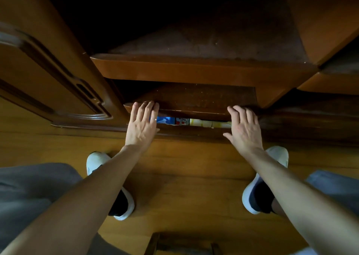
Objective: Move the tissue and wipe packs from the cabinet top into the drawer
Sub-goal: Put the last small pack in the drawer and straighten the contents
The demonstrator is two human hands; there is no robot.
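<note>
The drawer (194,131) of the wooden cabinet stands out by only a narrow gap. In that gap I see a blue pack (165,120), a white pack with red print (182,121) and a yellow pack (202,122), lying side by side. My left hand (142,125) lies flat with straight fingers over the drawer's left end, fingertips at the cabinet top's edge (194,110). Over the right end, my right hand (243,127) is flat with spread fingers. Neither hand holds anything. The dark cabinet top (196,96) shows no packs.
A wooden shelf edge (194,70) overhangs the cabinet top. A carved wardrobe door (48,70) stands at the left, more cabinet at the right. My two white shoes (97,161) are on the yellow wood floor. A wooden stool top (184,243) shows at the bottom edge.
</note>
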